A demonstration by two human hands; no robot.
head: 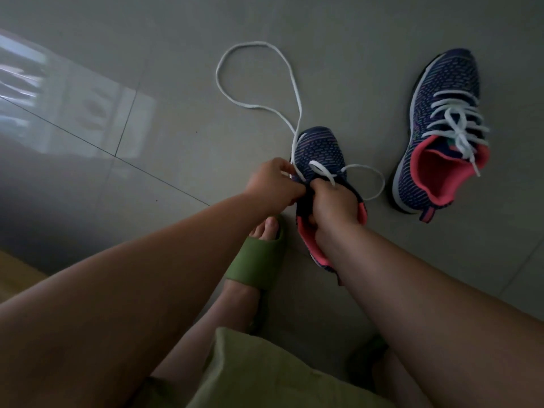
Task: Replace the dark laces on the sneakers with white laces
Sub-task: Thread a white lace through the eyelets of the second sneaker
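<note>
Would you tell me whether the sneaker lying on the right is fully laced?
Laced: the right sneaker has white laces crossing its eyelets and tied in a bow.

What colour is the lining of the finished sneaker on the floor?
Coral pink lining, clearest in the head view.

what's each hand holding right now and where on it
The right hand grips the near sneaker at its tongue and collar. The left hand pinches the white lace where it meets the sneaker's eyelets.
</note>
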